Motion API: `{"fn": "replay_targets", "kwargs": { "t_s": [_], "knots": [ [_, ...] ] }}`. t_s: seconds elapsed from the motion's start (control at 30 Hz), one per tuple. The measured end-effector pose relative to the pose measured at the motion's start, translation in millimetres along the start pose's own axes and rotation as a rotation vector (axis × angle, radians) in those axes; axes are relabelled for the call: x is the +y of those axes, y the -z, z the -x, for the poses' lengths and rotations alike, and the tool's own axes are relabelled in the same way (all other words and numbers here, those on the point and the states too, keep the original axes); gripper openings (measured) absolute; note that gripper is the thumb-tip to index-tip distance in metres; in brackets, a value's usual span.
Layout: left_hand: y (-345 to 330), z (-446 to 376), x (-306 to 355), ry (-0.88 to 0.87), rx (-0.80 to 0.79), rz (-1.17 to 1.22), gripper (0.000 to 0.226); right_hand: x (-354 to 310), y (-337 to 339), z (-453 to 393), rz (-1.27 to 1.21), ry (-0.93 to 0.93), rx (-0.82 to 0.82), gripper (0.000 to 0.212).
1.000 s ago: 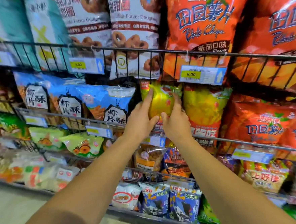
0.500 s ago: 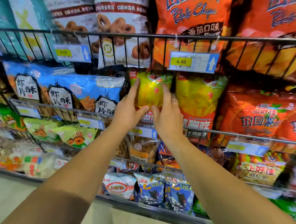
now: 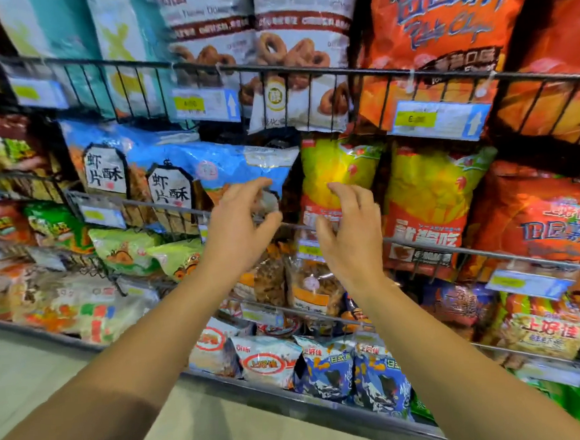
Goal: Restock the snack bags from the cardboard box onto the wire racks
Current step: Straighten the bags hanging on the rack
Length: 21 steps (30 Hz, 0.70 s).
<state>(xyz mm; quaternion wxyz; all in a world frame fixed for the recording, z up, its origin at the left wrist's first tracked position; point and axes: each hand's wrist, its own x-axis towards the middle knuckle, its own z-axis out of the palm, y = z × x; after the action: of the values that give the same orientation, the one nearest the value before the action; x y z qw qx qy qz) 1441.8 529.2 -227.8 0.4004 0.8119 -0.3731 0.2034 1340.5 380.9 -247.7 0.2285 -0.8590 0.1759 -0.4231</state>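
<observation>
Blue bags (image 3: 175, 173) labelled 虾片酥 stand on the wire rack (image 3: 164, 208) at left; the left hand (image 3: 238, 230) hovers empty, fingers loosely curled; the yellow snack bag (image 3: 340, 171) sits in the rack just behind the empty, relaxed right hand (image 3: 351, 229); orange "Potato Chips" bag (image 3: 440, 37) above

Bright, even store lighting; glare on the yellow bag (image 3: 338, 171) at centre. Motion blur throughout; left edge smeared, wide-angle bowing.
</observation>
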Motion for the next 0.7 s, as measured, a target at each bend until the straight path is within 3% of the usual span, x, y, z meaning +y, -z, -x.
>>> {"fn": "replay_targets", "kwargs": {
  "t_s": [0.13,0.23,0.33,0.4,0.57,0.7],
  "knots": [
    [32.7,-4.3,-47.5,0.074,0.122,-0.088,0.058,-36.7,-27.6,-6.1,-0.077,0.105,0.017,0.052],
    [27.5,-14.7,-71.5,0.057,0.005,-0.099,0.078,-57.8,-54.0,-15.3,-0.111,0.066,-0.065,0.066],
    [12.1,-29.2,-86.9,-0.071,-0.087,0.014,0.089,-64.6,-74.8,-26.2,-0.188,-0.090,-0.087,0.078],
    [8.8,-44.3,-93.7,-0.071,-0.128,0.043,0.090,-66.0,-81.7,-34.6,-0.240,-0.162,-0.021,0.080],
    [4.1,-63.4,-102.7,-0.117,-0.179,0.079,0.090,-72.4,-93.8,-48.0,-0.146,-0.217,-0.032,0.083],
    [8.6,-66.6,-104.4,-0.160,-0.162,0.192,0.079,-79.0,-92.3,-39.9,-0.040,-0.254,0.099,0.072]
  ]
}}
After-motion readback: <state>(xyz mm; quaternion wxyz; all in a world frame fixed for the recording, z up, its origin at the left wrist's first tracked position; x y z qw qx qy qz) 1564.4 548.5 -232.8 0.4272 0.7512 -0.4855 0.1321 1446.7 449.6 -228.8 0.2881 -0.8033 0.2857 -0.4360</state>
